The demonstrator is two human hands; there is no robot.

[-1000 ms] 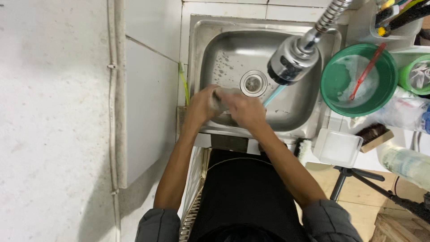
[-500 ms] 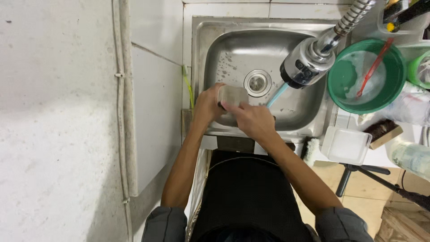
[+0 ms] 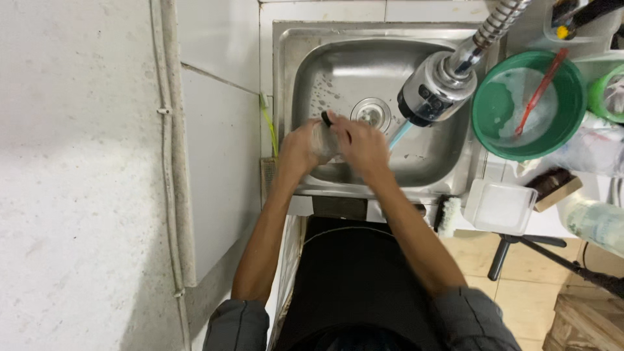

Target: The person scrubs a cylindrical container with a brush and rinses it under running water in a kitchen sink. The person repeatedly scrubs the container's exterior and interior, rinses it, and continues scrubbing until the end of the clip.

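Hands meet mid-frame over the steel sink (image 3: 312,45): left hand (image 3: 298,151) curls around a small clear glass (image 3: 324,140), right hand (image 3: 363,146) fingers closed against it, below the faucet head (image 3: 434,91).

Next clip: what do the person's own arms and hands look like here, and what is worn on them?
Both hands, left hand and right hand, are bare: no gloves, and no rings or watch visible. The forearms are bare too; grey sleeves are pushed up above the elbows.
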